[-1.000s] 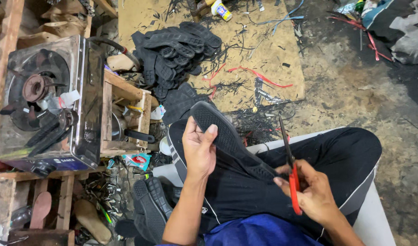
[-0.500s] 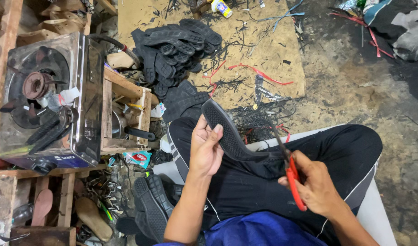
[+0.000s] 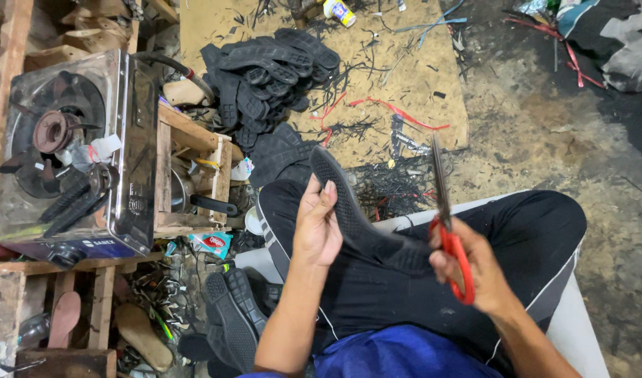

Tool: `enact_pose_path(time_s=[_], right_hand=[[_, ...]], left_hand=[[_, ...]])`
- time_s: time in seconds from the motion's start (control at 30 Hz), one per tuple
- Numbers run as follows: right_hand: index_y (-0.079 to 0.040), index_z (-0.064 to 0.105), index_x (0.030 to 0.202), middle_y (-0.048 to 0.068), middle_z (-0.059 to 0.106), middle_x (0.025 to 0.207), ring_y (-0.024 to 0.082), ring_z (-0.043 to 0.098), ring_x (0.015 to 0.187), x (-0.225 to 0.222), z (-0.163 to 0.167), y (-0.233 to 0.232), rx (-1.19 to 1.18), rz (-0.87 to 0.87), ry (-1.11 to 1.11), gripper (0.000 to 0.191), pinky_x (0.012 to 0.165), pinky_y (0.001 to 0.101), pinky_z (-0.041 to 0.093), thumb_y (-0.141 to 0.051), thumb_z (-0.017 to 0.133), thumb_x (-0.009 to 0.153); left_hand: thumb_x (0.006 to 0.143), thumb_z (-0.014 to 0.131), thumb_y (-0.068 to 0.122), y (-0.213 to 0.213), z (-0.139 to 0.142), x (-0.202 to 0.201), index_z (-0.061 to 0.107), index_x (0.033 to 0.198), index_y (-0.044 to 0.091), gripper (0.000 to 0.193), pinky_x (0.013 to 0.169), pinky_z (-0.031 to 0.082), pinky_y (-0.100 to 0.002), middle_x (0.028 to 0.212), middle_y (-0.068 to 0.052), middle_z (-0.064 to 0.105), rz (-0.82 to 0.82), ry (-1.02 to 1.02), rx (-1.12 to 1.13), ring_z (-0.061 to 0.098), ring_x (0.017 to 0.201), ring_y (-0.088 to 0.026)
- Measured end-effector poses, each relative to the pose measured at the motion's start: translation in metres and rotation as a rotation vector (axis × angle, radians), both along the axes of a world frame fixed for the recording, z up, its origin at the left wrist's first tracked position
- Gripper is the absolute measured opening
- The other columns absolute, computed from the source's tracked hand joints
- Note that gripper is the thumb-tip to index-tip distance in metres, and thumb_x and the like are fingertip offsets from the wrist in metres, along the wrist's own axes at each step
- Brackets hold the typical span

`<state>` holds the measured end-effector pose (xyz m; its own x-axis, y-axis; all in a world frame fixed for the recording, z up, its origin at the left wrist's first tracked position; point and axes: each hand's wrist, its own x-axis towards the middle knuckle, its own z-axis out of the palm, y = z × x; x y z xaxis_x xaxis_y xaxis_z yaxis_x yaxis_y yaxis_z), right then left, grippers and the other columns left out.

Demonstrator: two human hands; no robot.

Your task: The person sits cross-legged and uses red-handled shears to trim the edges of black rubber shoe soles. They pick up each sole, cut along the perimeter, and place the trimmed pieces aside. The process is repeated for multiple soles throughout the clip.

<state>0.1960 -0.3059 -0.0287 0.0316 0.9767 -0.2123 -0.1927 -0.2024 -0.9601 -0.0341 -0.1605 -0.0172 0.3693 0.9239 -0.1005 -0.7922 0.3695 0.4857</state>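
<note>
My left hand (image 3: 317,227) grips a black rubber shoe sole (image 3: 352,206) by its left edge and holds it up over my lap, toe end pointing away from me. My right hand (image 3: 475,269) holds red-handled scissors (image 3: 450,231) with the blades pointing up and away, just right of the sole's heel end. I sit with black trousers (image 3: 517,238) and a blue shirt (image 3: 398,353) below the hands.
A pile of black soles (image 3: 265,77) lies on a board (image 3: 412,77) ahead. A gas stove (image 3: 69,154) stands at the left beside a wooden crate (image 3: 191,178). Rubber trimmings and red strips litter the floor; more soles (image 3: 230,322) lie by my left leg.
The sole has tilted to lie more flat toward the right hand. The scissors have risen so the blades stand upright beside the sole's heel end.
</note>
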Motion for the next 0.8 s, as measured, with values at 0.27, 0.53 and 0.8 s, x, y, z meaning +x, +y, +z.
enact_pose_path(time_s=[0.27, 0.53, 0.8], right_hand=[[-0.006, 0.058, 0.095, 0.007, 0.054, 0.065, 0.022, 0.054, 0.06, -0.021, 0.025, -0.006, -0.054, 0.251, -0.633, 0.048, 0.056, 0.037, 0.044, -0.043, 0.085, 0.079], [-0.007, 0.064, 0.102, 0.007, 0.063, 0.073, 0.029, 0.065, 0.065, -0.031, 0.083, 0.008, 0.17, -0.021, -1.229, 0.071, 0.058, 0.0413, 0.049, -0.055, 0.086, 0.056], [-0.008, 0.065, 0.096, 0.009, 0.065, 0.077, 0.031, 0.065, 0.065, -0.038, 0.092, 0.017, 0.317, -0.054, -1.305, 0.071, 0.058, 0.0411, 0.049, -0.059, 0.087, 0.052]], left_hand=[[0.101, 0.062, -0.007, -0.023, 0.015, 0.008, 0.051, 0.134, 0.0, 0.035, 0.099, 0.054, -0.031, 0.121, -0.009, 0.067, 0.271, 0.258, 0.262, 0.066, 0.108, -0.015], [0.099, 0.064, -0.008, -0.027, 0.015, 0.005, 0.052, 0.131, -0.001, 0.035, 0.098, 0.054, -0.032, 0.118, -0.01, 0.068, 0.325, 0.247, 0.272, 0.067, 0.107, -0.016], [0.1, 0.067, -0.008, -0.034, 0.014, 0.01, 0.052, 0.134, -0.001, 0.038, 0.1, 0.053, -0.031, 0.121, -0.01, 0.068, 0.295, 0.226, 0.277, 0.066, 0.109, -0.016]])
